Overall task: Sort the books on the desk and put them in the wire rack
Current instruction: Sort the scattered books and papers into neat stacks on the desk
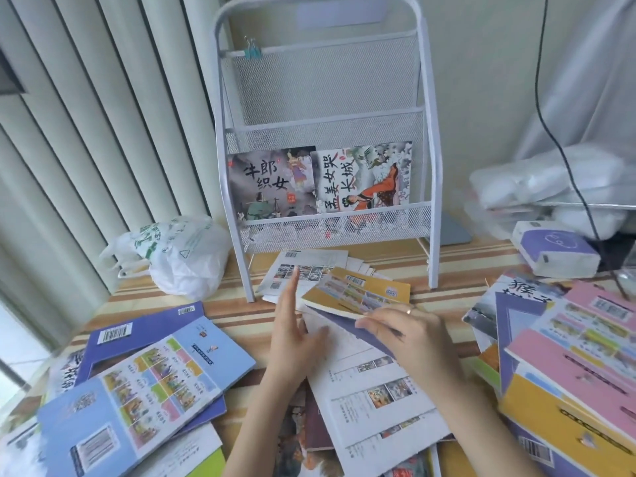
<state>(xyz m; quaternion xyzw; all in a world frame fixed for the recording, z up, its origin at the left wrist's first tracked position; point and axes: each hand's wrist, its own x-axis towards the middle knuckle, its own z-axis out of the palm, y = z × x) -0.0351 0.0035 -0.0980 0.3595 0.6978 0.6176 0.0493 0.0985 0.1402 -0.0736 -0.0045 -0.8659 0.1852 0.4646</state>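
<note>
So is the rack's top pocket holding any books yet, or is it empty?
Empty of books: through the mesh of the wire rack only a binder clip sits on the top rim. Two books stand upright in the bottom pocket.

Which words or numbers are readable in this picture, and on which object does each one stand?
"牛郎织女": cover of the left book in the wire rack.
"孟姜女哭长城": cover of the right book in the rack.
"猴": first character on the grey book at the right; the rest is covered.
Barcodes and small print on the blue book, yellow book and pink book: too small or blurred.
</note>
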